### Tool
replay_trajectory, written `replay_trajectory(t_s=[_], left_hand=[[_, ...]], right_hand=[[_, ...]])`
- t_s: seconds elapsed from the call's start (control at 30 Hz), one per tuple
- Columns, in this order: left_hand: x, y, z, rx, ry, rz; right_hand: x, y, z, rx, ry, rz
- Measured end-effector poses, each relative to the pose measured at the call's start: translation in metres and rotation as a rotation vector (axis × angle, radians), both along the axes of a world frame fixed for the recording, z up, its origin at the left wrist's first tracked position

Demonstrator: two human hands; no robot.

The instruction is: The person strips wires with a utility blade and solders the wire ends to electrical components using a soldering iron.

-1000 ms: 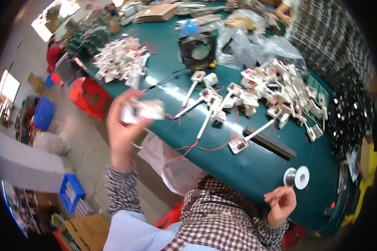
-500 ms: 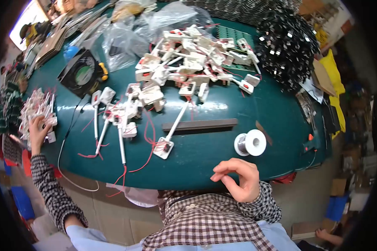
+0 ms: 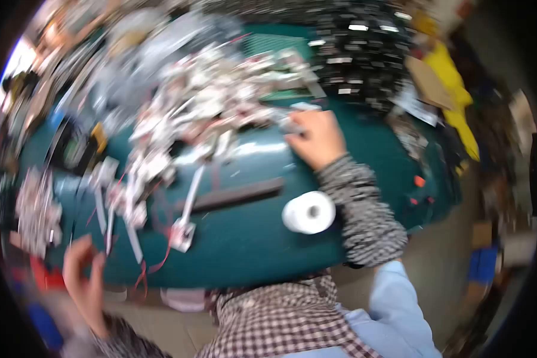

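My right hand (image 3: 319, 138) reaches to the right edge of the pile, its thumb and fingers closed on a small white plastic housing (image 3: 291, 123), partly hidden and blurred. Around it lies a heap of white plastic housings (image 3: 212, 95) with red wires. My left hand (image 3: 85, 271) hangs at the table's front left edge, thumb and fingers apart, holding nothing visible. Nearest to it are white stems with housings (image 3: 134, 241) and trailing red wires. A single white stemmed piece (image 3: 182, 234) lies across a dark bar (image 3: 238, 196).
A spool of wire (image 3: 310, 212) stands near my right forearm. A black heap of parts (image 3: 364, 59) sits at the back right. At the left are a black fan (image 3: 71, 146) and a bundle of white pieces (image 3: 39, 209). Clear plastic bags (image 3: 161, 48) lie behind.
My right hand has moved from the front edge up to the pile's right side. My left hand has left the white bundle and come nearer. The view has shifted and blurred.
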State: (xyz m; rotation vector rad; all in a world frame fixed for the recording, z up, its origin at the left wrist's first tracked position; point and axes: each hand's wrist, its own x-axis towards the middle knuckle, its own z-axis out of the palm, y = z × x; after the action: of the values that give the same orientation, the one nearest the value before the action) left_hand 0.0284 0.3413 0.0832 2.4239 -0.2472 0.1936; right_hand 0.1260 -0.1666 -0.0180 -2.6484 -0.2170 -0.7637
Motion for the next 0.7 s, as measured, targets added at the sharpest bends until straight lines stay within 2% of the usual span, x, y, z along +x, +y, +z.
replay_trajectory(t_s=[0.03,0.07,0.1,0.13,0.17,0.27,0.37,0.43,0.53,0.57,0.6,0.63,0.7], left_hand=[[-0.003,-0.012,-0.011,-0.020,-0.033,-0.051],[-0.003,-0.023,-0.019,-0.057,-0.055,-0.120],[0.009,-0.007,-0.052,-0.142,-0.056,-0.239],[0.021,-0.015,-0.059,-0.177,-0.017,-0.296],[0.025,-0.045,-0.054,-0.178,0.025,-0.309],[0.007,-0.097,-0.034,-0.164,0.120,-0.303],[-0.002,-0.110,-0.027,-0.162,0.165,-0.324],[-0.004,-0.115,-0.026,-0.166,0.184,-0.332],[-0.007,-0.123,-0.022,-0.206,0.211,-0.312],[-0.011,-0.128,-0.018,-0.246,0.225,-0.286],[-0.013,-0.139,-0.016,-0.428,0.241,-0.281],[-0.012,-0.132,-0.030,-0.237,0.021,-0.292],[-0.021,-0.146,-0.016,-0.305,0.132,-0.228]], right_hand=[[0.001,0.001,-0.002,0.095,0.246,-0.085],[-0.003,0.003,-0.014,0.183,0.086,-0.063],[-0.001,0.002,-0.022,0.153,0.051,-0.048],[0.002,0.001,-0.024,0.142,0.073,-0.081],[0.004,0.002,-0.032,0.199,0.096,-0.110],[0.001,0.008,-0.031,0.151,0.112,-0.148],[0.003,0.010,-0.031,0.157,0.164,-0.145],[0.004,0.010,-0.032,0.157,0.079,-0.152],[-0.001,0.004,-0.009,0.409,-0.091,-0.128],[-0.006,-0.002,0.001,0.462,0.119,-0.081],[-0.009,-0.010,0.005,0.160,0.037,-0.003],[-0.009,-0.007,0.008,0.550,0.155,-0.013],[0.002,-0.019,0.011,0.936,0.351,-0.032]])
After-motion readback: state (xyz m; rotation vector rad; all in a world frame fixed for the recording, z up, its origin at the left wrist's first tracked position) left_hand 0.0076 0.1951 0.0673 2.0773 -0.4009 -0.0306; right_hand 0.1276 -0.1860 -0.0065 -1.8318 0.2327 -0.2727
